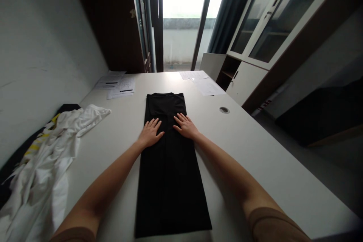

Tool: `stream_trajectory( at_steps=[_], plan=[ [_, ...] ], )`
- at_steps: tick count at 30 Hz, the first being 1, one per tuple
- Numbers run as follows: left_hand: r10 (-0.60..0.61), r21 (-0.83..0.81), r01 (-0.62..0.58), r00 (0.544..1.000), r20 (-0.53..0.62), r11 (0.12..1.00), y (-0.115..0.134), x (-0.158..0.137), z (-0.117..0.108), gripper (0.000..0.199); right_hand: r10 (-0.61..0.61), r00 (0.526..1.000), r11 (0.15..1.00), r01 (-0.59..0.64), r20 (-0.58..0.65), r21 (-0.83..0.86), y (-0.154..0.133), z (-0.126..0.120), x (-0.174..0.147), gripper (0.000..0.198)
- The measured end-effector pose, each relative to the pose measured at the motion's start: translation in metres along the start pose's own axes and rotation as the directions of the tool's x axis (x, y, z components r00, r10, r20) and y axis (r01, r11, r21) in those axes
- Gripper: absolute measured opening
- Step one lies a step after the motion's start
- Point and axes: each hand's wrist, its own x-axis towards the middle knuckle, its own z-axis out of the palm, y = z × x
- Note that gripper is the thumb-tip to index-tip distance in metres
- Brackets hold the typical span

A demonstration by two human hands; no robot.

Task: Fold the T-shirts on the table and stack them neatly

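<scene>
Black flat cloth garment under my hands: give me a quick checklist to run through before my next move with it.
1. Black flat cloth garment lying wholly on the white tabletop: ok, all its edges appear to rest on it.
2. Left grip, a bare open hand, laid on the garment: ok, palm down, fingers spread.
3. Right grip, a bare open hand, laid on the garment: ok, palm down at its right edge.
4. Crumpled white cloth apart from the garment: ok, bare tabletop between them.
5. Garment's underside smooth: cannot tell, hidden.
</scene>
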Motion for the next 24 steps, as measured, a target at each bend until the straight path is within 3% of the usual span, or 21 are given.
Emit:
stream_trajectory(
  at_steps=[5, 8, 11, 15, 18, 21, 24],
  plan=[
    [-0.163, -0.01, 0.163, 0.986, -0.033, 0.987, -0.009, -0.006, -0.006, 0.063, 0.051, 0.998, 0.999, -0.052, 0.035, 0.017, -0.003, -0.003, -0.004, 0.064],
    [-0.197, -0.017, 0.197, 0.979, -0.05, 0.98, -0.015, -0.018, -0.009, 0.062, 0.087, 0.995, 0.996, -0.087, 0.042, 0.005, -0.015, -0.006, -0.013, 0.064],
    [-0.22, -0.05, 0.216, 0.97, -0.099, 0.975, -0.011, -0.033, -0.009, 0.057, 0.008, 1.0, 1.0, -0.008, 0.021, -0.015, -0.034, -0.007, -0.027, 0.067],
    [-0.13, -0.07, 0.122, 0.982, -0.136, 0.99, 0.003, -0.052, -0.009, 0.054, -0.067, 0.996, 0.998, 0.068, 0.066, -0.003, -0.052, -0.002, -0.039, 0.07],
    [-0.021, -0.075, 0.016, 0.997, -0.07, 0.997, 0.005, -0.065, -0.012, 0.058, -0.061, 0.995, 0.998, 0.061, 0.076, -0.001, -0.054, 0.0, -0.04, 0.071],
    [-0.023, -0.076, 0.025, 0.999, 0.026, 0.997, -0.004, -0.074, -0.016, 0.061, -0.056, 0.994, 0.998, 0.057, 0.093, -0.008, -0.05, -0.002, -0.041, 0.071],
    [-0.074, -0.069, 0.075, 0.997, 0.028, 0.995, -0.016, -0.081, -0.017, 0.063, -0.085, 0.988, 0.996, 0.087, 0.128, -0.003, -0.041, -0.007, -0.048, 0.073]
  ],
)
